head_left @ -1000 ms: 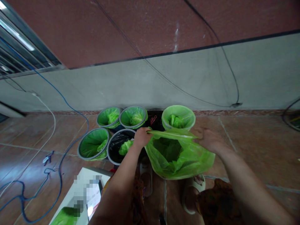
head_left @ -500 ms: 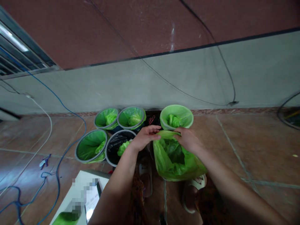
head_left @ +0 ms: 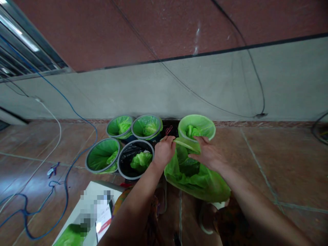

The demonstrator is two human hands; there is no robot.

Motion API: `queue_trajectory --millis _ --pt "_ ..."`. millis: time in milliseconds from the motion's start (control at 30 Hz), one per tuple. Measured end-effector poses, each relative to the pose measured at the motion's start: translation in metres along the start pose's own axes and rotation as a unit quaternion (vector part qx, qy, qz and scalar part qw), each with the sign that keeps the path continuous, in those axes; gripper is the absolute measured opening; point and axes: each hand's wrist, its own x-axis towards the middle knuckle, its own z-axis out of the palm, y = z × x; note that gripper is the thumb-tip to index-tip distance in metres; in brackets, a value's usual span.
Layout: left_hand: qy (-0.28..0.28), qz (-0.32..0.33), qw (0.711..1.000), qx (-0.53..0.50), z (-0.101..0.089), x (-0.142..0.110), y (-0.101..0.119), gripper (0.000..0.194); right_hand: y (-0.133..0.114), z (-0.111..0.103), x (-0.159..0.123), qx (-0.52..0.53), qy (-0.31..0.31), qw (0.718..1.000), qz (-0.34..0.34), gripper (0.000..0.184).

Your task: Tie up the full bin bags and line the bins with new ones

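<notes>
In front of me is a green plastic bag [head_left: 202,186], its wide mouth facing up and its far edge folded into a band. My left hand [head_left: 165,149] is closed on the left end of that band. At the band's right end, my right hand [head_left: 208,153] has the edge between thumb and fingers, with the thumb on the inner side. Whether a bin stands inside the bag is hidden. Just beyond my hands is a bin with a pale green liner [head_left: 211,128] and crumpled green plastic inside.
Several grey-rimmed bins stand to the left, one a black-lined bin [head_left: 123,160] holding crumpled green plastic. A white surface with a phone [head_left: 104,215] is at lower left. A blue cable [head_left: 67,191] loops over the tiled floor. Behind the bins rises a wall [head_left: 128,92].
The bag's far edge has been drawn up into a taller band between my hands. The bag's near side bulges further toward me and right. The view has shifted slightly.
</notes>
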Motion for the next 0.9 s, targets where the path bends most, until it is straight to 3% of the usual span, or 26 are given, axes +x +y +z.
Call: queue_trajectory --millis 67,133,167,333,533,600,667,733,767,833,900 --pt "-0.024 0.011 1.0 0.008 0.002 -0.004 0.005 0.027 -0.009 -0.001 0.0 0.022 0.03 0.998 -0.05 0.06" --pt "-0.03 0.023 0.999 0.005 0.007 -0.007 0.009 0.027 -0.016 -0.001 0.001 0.033 0.028 0.996 -0.077 0.033" --pt "-0.029 0.025 0.999 0.004 0.009 -0.008 0.01 0.029 -0.018 -0.002 0.001 0.039 0.028 0.996 -0.08 0.028" --pt "-0.068 -0.008 0.997 0.018 0.019 -0.008 0.001 0.039 -0.009 -0.015 0.005 0.105 0.124 0.986 -0.031 0.032" --pt "-0.061 -0.11 0.989 0.077 0.007 0.004 -0.024 0.034 0.019 -0.041 -0.001 0.044 0.166 0.977 0.129 0.035" --pt "-0.071 -0.122 0.987 0.079 0.005 0.005 -0.025 0.03 0.012 -0.044 -0.012 -0.005 0.211 0.971 0.116 0.042" --pt "-0.087 -0.118 0.987 0.072 0.005 0.003 -0.022 0.026 -0.004 -0.036 -0.026 -0.032 0.242 0.969 0.048 0.044" --pt "-0.108 -0.11 0.986 0.068 0.007 0.0 -0.017 0.025 -0.023 -0.017 -0.033 -0.022 0.174 0.984 -0.02 0.033" --pt "-0.119 -0.109 0.985 0.067 0.008 -0.001 -0.015 0.025 -0.029 -0.003 -0.032 -0.025 0.091 0.995 -0.037 0.033" --pt "-0.145 -0.113 0.981 0.067 0.009 -0.002 -0.012 0.026 -0.035 0.03 -0.021 -0.063 -0.046 0.997 0.018 0.032" --pt "-0.17 -0.123 0.975 0.068 0.01 -0.003 -0.011 0.029 -0.029 0.062 0.0 -0.099 -0.112 0.983 0.11 0.032"
